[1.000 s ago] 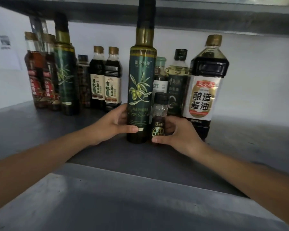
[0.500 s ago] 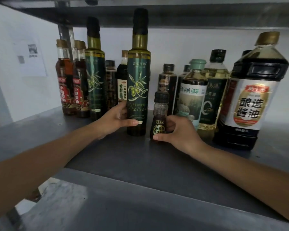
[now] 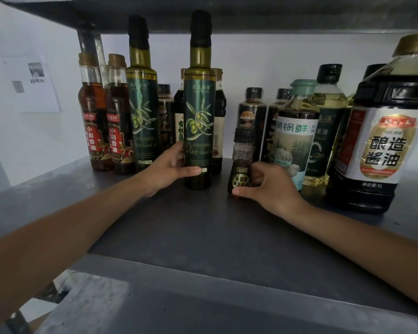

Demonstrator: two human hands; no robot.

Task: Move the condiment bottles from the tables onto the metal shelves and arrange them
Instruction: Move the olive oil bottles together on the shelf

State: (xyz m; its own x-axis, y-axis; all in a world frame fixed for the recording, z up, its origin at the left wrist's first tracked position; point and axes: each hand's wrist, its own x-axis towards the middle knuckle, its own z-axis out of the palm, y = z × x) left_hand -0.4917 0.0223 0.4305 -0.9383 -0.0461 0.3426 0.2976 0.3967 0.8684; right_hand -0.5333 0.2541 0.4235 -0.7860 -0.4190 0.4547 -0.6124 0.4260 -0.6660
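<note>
The olive oil bottle (image 3: 198, 131), gripped by the left hand (image 3: 167, 167), is now shifted leftward on the shelf (image 3: 191, 232), away from the small bottle (image 3: 242, 162) pinched by the right hand (image 3: 270, 189); grouping seems underway.

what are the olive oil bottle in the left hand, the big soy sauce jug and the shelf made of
Olive oil bottle: likely tinted glass, glossy, see-through at the shoulder. Soy sauce jug: probably clear plastic, moulded ridged shoulder. Shelf: metal, dull grey, faint sheen.

bare left hand (image 3: 165, 168) and bare right hand (image 3: 273, 186) on 2 bare forearms (image 3: 82, 225), fingers (image 3: 241, 192) short-nailed.
</note>
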